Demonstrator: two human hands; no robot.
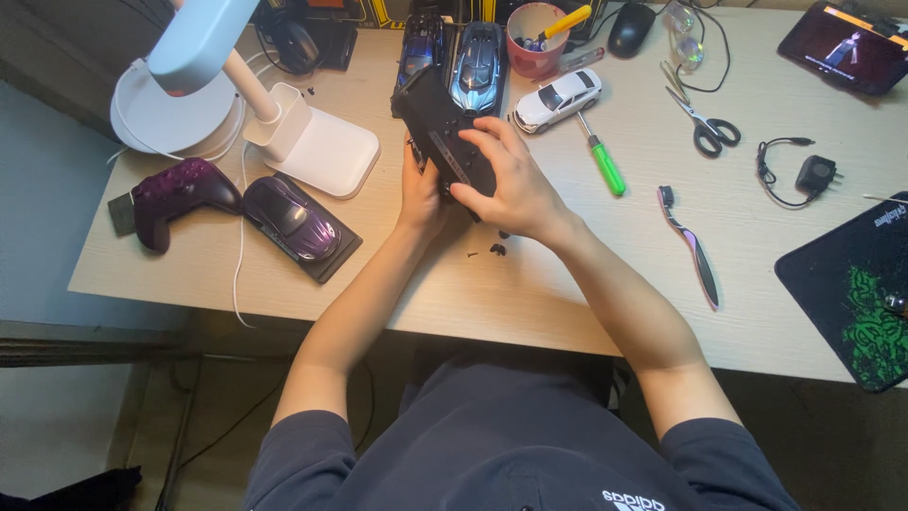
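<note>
Right hand (511, 185), frame centre, fingers closed over a black casing (443, 134); left hand (421, 194) grips it from beneath, mostly hidden. Tiny screws (496, 249) on worktop (530, 293) below, hard to make out.

Pale wooden desk (530, 303), white lamp (203, 43)

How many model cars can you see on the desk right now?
4. A purple car on a dark base sits left of the hands; a dark blue car and a lighter blue car stand at the back; a white car lies beside the cup. Others may be hidden.
</note>
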